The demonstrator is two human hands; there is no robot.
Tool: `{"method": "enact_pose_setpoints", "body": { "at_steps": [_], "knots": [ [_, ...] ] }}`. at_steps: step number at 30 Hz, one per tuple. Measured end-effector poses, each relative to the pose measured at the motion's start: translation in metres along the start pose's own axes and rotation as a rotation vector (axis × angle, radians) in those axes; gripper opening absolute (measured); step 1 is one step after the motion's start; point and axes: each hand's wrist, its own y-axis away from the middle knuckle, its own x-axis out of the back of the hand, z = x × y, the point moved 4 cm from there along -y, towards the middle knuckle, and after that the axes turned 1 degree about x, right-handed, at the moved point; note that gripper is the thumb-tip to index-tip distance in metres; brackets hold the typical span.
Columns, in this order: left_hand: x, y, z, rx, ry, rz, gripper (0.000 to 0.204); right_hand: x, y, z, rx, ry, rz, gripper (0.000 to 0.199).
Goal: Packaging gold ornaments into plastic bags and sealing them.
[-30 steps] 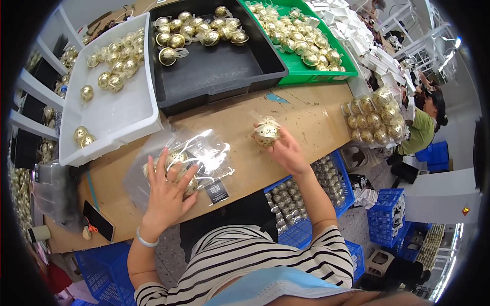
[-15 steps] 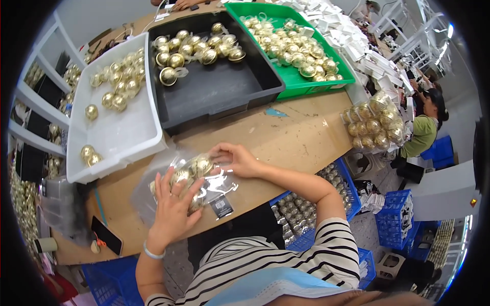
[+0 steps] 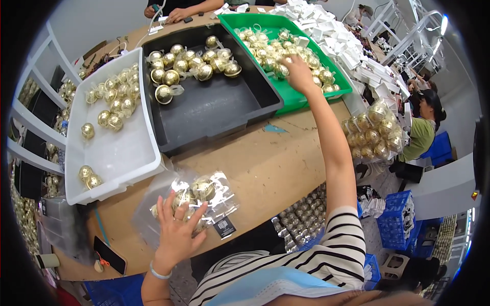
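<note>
A clear plastic bag [image 3: 227, 189] with several gold ball ornaments [image 3: 203, 188] inside lies on the table in front of me. My left hand [image 3: 177, 229] rests on its near side, fingers spread over the plastic. A dark label [image 3: 224, 227] shows at the bag's lower right corner. Beyond it, my right hand [image 3: 300, 74] reaches into the green tray [image 3: 301, 98]. Its fingers and thumb are bent and apart over the heap of gold balls [image 3: 280, 70]. Whether it touches one of them cannot be made out.
A black tray [image 3: 224, 109] and a white tray [image 3: 115, 160] hold more gold balls. Right lies a packed bag of balls [image 3: 375, 135]. White boxes [image 3: 326, 30] are piled far back. A phone [image 3: 110, 255] and orange-handled scissors [image 3: 103, 262] lie left. Across the table are another person's hands [image 3: 178, 14].
My right hand has left the bag and moved up and right into the green tray. My left hand stays on the bag. The whole view has shifted slightly.
</note>
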Motion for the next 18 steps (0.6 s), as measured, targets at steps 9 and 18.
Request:
{"method": "enact_pose_setpoints", "body": {
  "at_steps": [9, 18],
  "knots": [
    [-0.006, 0.013, -0.003, 0.033, 0.041, -0.009, 0.066, -0.017, -0.013, -0.015, -0.182, 0.073, -0.185, 0.044],
    [-0.001, -0.007, -0.012, 0.027, 0.109, -0.033, 0.067, 0.065, 0.196, -0.153, -0.435, -1.631, -0.506, 0.062]
  ]
}}
